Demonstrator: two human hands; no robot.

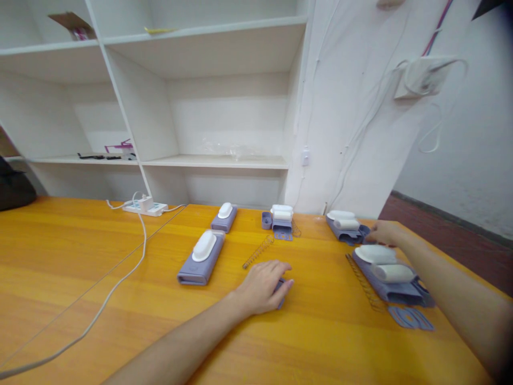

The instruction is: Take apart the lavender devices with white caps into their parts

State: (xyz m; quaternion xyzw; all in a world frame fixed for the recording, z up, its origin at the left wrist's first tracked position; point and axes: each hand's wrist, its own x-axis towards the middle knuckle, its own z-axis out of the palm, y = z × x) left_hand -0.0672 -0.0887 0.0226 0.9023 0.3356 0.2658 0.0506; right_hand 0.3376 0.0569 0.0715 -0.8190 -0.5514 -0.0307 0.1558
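My left hand (pixel 262 286) lies palm down on the orange table (pixel 100 256), its fingers curled over a small lavender part (pixel 281 291) that mostly hides beneath them. A metal spring (pixel 257 252) lies just beyond it. My right hand (pixel 383 233) reaches to the far right and touches a pile of lavender and white parts (pixel 345 224) near the wall; its fingers are largely hidden. Closer to me sits another pile of lavender housing and white pieces (pixel 387 275) with a long spring (pixel 364 283) beside it.
Two assembled lavender devices with white tops (pixel 201 256) (pixel 224 216) lie at centre. A further parts group (pixel 281 220) sits by the wall. A white power strip (pixel 145 206) and its cable (pixel 120 278) cross the left side. White shelving (pixel 200 107) stands behind.
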